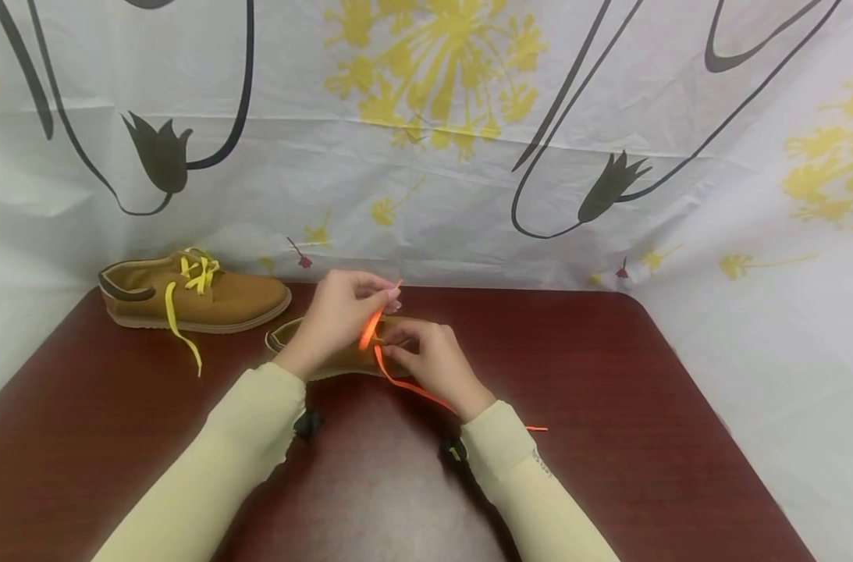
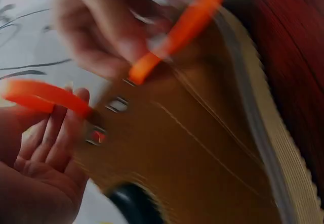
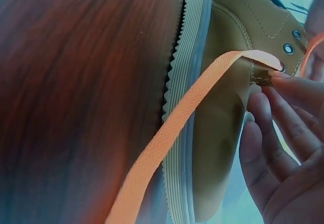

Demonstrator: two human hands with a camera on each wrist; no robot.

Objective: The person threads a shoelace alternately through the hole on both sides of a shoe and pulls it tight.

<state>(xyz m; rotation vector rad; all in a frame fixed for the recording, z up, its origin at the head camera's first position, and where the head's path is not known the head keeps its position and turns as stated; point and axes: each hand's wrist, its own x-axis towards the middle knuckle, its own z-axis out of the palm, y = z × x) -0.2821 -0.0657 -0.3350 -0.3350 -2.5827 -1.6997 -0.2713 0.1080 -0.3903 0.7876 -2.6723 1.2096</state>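
Note:
A tan shoe (image 1: 342, 363) with metal eyelets lies before me on the table, partly hidden behind both hands. An orange shoelace (image 1: 371, 329) runs through eyelets at its front. Above the shoe, my left hand (image 1: 349, 308) pinches one length of the lace, whose tip pokes up past the fingers. My right hand (image 1: 436, 359) has its thumb and fingers at the front of the lacing, pinching the shoe's edge beside the lowest eyelet. From that eyelet the other lace length (image 3: 187, 107) hangs loose over the sole and passes under the right wrist.
A second tan shoe (image 1: 247, 300) with a yellow lace (image 1: 175, 320) stands at the table's back left, one lace end trailing onto the wood. Behind the dark red table (image 1: 595, 375) hangs a white patterned sheet (image 1: 426, 211), also along both sides.

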